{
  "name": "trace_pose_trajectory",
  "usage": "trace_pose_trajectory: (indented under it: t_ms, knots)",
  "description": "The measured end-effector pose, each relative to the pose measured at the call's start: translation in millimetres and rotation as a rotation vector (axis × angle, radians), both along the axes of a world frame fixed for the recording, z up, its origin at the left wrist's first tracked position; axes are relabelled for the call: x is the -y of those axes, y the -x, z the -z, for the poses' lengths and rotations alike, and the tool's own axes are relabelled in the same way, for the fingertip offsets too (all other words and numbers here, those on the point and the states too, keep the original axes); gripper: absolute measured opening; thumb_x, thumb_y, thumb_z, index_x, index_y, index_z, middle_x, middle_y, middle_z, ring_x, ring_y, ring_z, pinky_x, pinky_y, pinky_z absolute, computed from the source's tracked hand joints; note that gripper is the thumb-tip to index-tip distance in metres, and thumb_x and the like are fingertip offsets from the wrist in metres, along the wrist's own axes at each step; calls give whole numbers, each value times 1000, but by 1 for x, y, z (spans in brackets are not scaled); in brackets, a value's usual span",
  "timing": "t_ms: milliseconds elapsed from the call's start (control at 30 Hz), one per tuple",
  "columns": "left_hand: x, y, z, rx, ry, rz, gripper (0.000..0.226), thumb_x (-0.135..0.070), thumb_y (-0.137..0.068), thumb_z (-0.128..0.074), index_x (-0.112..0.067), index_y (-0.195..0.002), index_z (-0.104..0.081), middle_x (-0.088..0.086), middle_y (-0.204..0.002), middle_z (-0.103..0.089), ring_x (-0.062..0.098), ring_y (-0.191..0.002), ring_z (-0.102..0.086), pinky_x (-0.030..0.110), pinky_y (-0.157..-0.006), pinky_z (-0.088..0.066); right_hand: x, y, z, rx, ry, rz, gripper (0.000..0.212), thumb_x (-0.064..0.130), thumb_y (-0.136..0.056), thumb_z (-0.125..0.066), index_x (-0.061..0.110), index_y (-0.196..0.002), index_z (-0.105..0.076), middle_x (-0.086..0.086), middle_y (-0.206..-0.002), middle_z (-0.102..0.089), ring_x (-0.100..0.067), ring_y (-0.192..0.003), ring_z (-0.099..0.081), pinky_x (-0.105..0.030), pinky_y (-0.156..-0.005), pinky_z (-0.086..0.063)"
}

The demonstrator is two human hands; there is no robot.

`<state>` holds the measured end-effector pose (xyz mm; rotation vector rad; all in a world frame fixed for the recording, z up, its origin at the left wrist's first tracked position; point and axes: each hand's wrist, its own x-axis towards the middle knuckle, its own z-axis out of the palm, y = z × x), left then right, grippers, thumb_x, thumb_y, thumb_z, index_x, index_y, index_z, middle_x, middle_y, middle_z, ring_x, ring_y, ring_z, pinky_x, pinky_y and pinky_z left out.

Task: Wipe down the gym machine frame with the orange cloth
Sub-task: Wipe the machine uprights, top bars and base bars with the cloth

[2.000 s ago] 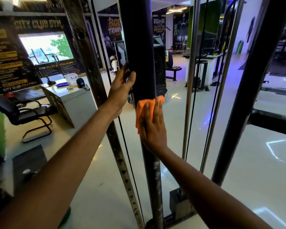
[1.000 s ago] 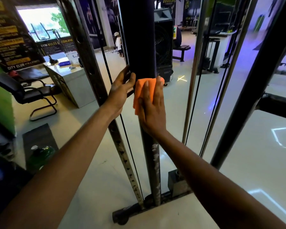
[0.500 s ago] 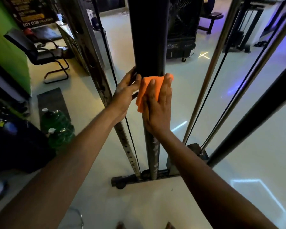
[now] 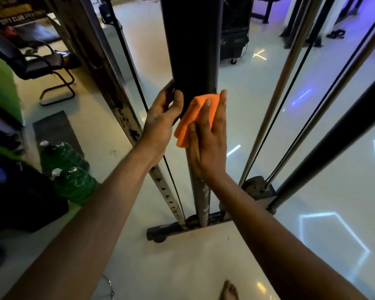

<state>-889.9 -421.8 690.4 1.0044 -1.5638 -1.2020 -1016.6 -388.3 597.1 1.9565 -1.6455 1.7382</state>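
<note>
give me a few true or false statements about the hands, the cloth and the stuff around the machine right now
1. The right hand presses the orange cloth flat against the black upright post. True.
2. The left hand holds the cloth. False: it grips the left edge of the post, beside the cloth.
3. The cloth lies on the floor by the base bar. False: it is up on the post, under the right hand's fingers.
4. Two green bottles stand on the floor to the left of the machine. True.
5. A black chair stands at the left, behind the frame. True.
</note>
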Motion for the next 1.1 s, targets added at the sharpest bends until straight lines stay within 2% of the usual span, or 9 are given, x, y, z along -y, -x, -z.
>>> trace_pose_trajectory:
  t_ms: [100,267,367,533,667,767,833,967,1100]
  knots:
    - [0,0,14,-17,24,6,55,-55,-108,-50,-37,-160,-45,-15,-153,-60,10,-140,-59,39,-114,-54,-4,-2,26,-45,-22,34,99,22,-112,-61,44,-169,17,-13,-180,16,-43,-168,-2,-68,-123,-37]
    - [-3,-1,46,-42,29,45,51,-47,-111,-51,-37,-161,-44,-11,-157,-56,16,-146,-53,45,-120,-49,-40,-1,105,-147,-212,21,104,19,-109,-64,44,-169,16,-7,-179,25,-44,-167,3,-73,-116,-41]
    - [-5,-2,48,-47,27,36,50,-44,-112,-52,-35,-160,-45,-11,-157,-57,16,-145,-55,44,-118,-50,-40,-5,81,-94,-178,-10,89,29,-114,-54,42,-170,14,-3,-179,26,-37,-168,7,-74,-120,-37]
    - [-2,-4,45,12,53,11,57,-60,-104,-52,-42,-159,-47,-15,-156,-57,16,-144,-54,49,-118,-49,-10,-3,30,40,-56,6,77,37,-115,-49,28,-172,1,-4,-182,15,-33,-169,-3,-68,-123,-39]
    - [-2,-5,64,-19,43,62,48,-45,-112,-50,-34,-159,-48,-10,-154,-59,11,-141,-56,36,-115,-49,-33,8,103,-143,-131,5,92,36,-109,-61,34,-173,6,-5,-181,20,-40,-167,-7,-67,-115,-47]
    - [-9,-4,93,-12,-15,71,45,-45,-112,-50,-33,-155,-51,-9,-149,-63,14,-139,-57,46,-122,-44,-53,15,161,-188,-207,-28,94,39,-107,-56,41,-171,13,-2,-180,23,-45,-164,-15,-71,-113,-45]
    - [-10,-1,110,-23,-34,78,43,-49,-112,-49,-33,-151,-55,-8,-146,-65,19,-138,-59,51,-123,-41,-42,12,161,-161,-162,-18,89,42,-111,-54,40,-172,11,-1,-180,24,-43,-166,-8,-71,-117,-42]
    - [-5,6,137,-100,-10,82,36,-53,-112,-45,-35,-136,-64,-5,-139,-69,24,-131,-63,49,-121,-45,-11,8,141,-145,-17,44,85,50,-111,-51,30,-175,2,-4,-181,21,-36,-168,6,-69,-124,-35]
    - [7,7,168,-149,95,66,33,-47,-113,-46,-33,-136,-66,-8,-133,-74,20,-129,-64,43,-117,-47,-9,12,202,-254,86,70,93,34,-106,-66,24,-175,-5,-5,-181,19,-36,-168,13,-69,-125,-33]
